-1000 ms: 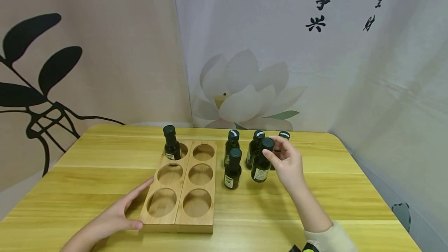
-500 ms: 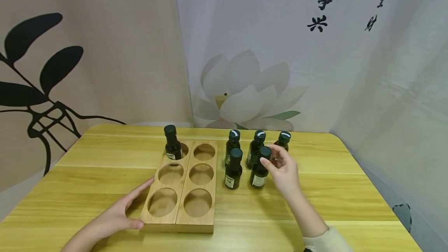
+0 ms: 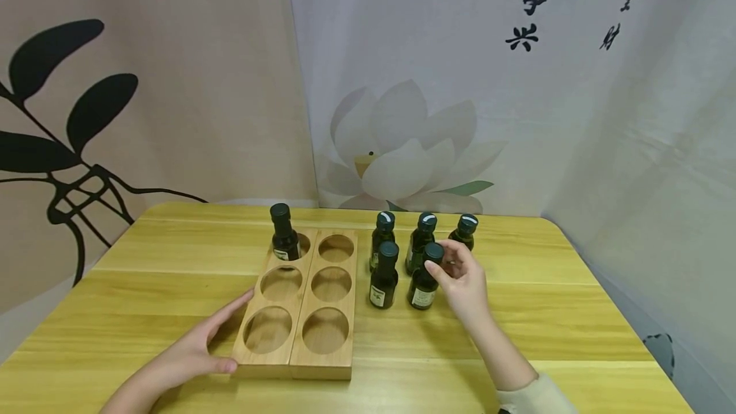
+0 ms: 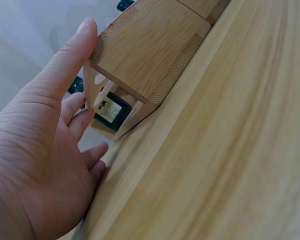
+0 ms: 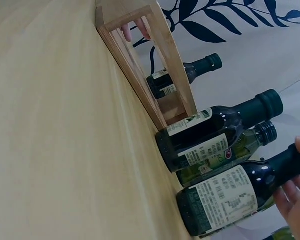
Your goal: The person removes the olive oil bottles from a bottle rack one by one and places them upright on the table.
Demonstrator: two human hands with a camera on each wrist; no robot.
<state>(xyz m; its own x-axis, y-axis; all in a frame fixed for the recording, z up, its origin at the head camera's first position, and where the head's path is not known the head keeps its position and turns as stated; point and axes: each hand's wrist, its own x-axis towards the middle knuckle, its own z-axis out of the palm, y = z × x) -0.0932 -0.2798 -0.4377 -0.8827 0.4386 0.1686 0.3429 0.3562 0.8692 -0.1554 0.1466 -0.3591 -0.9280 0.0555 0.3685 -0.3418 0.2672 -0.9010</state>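
My right hand [image 3: 467, 287] pinches the capped neck of a small dark glass bottle [image 3: 423, 283] that stands upright on the table. Its white label [image 5: 230, 197] shows in the right wrist view. Just left of it is another dark capped bottle [image 3: 383, 281]. My left hand [image 3: 186, 356] touches the near left corner of the wooden rack [image 3: 292, 331], its fingers along the side and its thumb at the front. The rack has two rows of round holes. One dark bottle [image 3: 284, 238] stands in the far left hole. In the left wrist view, the thumb [image 4: 70, 65] lies straight against the rack's edge.
Behind the front pair stand three more bottles: a left one [image 3: 383, 229], a middle one [image 3: 422, 235] and a right one [image 3: 464, 232], partly hidden by my right hand. A printed curtain [image 3: 402, 82] hangs beyond the wooden table [image 3: 535, 312].
My right hand has moved down and slightly left, lowering the pinched bottle onto the table; it has barely moved in the last half second. The left hand and rack stay put.
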